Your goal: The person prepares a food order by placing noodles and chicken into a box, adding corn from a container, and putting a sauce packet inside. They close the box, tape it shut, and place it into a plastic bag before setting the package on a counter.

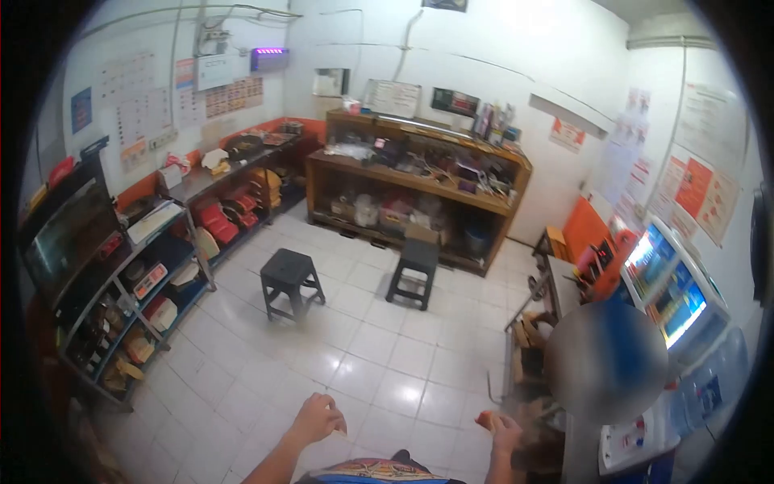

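Note:
My left hand (317,419) is low in the view, its fingers curled together above the floor. A thin pale sliver shows below its fingertips, too small to name. Further right, my right hand (505,433) pinches a small reddish-brown piece (484,419) between thumb and fingers. Both hands are apart, in front of my patterned shirt (371,468). A bench with a blurred round patch over part of it stands just beyond my right hand.
Two dark plastic stools, one left (289,270) and one right (417,260), stand on the tiled floor (363,335). Behind them is a cluttered wooden counter (516,173). A metal shelf (211,181) lines the left wall. A lit display (673,282) and water bottle (709,391) are at right.

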`<state>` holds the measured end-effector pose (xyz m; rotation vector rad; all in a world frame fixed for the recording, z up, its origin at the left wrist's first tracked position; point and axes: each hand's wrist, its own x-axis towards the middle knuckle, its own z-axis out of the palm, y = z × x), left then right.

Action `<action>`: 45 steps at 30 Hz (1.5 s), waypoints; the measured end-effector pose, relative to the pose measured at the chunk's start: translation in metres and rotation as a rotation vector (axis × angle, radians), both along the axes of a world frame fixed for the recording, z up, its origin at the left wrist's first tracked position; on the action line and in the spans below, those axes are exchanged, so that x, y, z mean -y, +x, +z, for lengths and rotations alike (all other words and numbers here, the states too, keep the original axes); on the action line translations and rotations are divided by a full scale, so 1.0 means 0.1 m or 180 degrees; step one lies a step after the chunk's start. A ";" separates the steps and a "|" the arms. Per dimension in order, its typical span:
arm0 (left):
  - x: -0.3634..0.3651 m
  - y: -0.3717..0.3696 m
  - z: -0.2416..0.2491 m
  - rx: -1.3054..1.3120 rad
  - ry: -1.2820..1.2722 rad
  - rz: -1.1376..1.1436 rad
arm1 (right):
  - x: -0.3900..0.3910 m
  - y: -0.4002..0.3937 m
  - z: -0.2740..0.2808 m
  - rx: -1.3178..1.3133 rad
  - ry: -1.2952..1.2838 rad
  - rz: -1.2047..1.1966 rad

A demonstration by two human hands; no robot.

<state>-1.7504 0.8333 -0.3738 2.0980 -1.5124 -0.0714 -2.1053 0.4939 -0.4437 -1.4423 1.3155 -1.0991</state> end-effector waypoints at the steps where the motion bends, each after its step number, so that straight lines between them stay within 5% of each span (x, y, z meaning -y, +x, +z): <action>1: 0.02 0.23 -0.03 0.0009 -0.0006 0.0110 | 0.15 0.20 -0.09 -0.0178 -0.0039 -0.0059; 4: 0.12 0.86 -0.18 -0.0057 0.0009 0.0445 | 0.54 0.84 -0.09 -0.0627 -0.0039 0.0055; 8: 0.30 1.76 -0.43 -0.0196 0.0088 0.0898 | 0.95 2.32 0.30 0.0309 0.0380 0.0029; 13: 0.15 2.85 -0.97 -0.0467 0.0538 0.1810 | 1.90 4.63 -0.21 -0.0089 -0.0147 0.0528; 16: -0.26 3.40 -1.32 -0.0520 0.0565 0.2581 | 1.57 6.42 0.37 -0.0171 -0.0113 0.1379; 18: -0.66 3.52 -1.59 -0.0797 0.0538 0.3238 | 1.41 7.50 0.23 -0.0261 -0.0350 0.1976; 20: -1.01 3.46 -1.98 -0.0789 -0.0188 0.4219 | 0.91 8.38 0.43 0.0264 -0.0412 0.2868; 24: -1.62 3.37 -2.61 -0.1823 0.1697 0.6081 | 0.11 9.65 0.70 0.0105 -0.0028 0.3779; 25: -1.87 3.25 -2.94 -0.1904 0.2197 0.5702 | -0.01 10.02 0.59 0.0148 0.0070 0.3928; 28: -2.00 3.45 -2.81 -0.3118 0.2778 0.5715 | -0.20 11.14 0.00 0.0449 -0.0037 0.4461; 33: -2.20 4.76 -2.60 -0.3573 0.2831 0.5347 | -0.64 12.17 0.37 -0.0113 0.1081 0.3354; 36: -2.40 5.83 -2.55 -0.3307 0.2801 0.5024 | -0.43 12.99 -0.42 -0.0592 0.0558 0.2831; 39: -2.76 7.14 -2.90 -0.2383 0.2858 0.4410 | -0.43 13.70 -0.63 -0.0561 0.0923 0.2685; 40: -2.82 7.66 -2.93 -0.2116 0.2772 0.4456 | -0.46 13.96 -0.68 -0.0715 0.0751 0.2668; 42: -2.57 8.85 -2.02 -0.2462 0.1631 0.5325 | -0.55 14.59 -0.76 -0.0682 0.0866 0.2489; 45: -2.68 10.26 -2.27 -0.1507 0.1239 0.5400 | -0.81 15.70 -0.71 -0.0237 0.1492 0.2368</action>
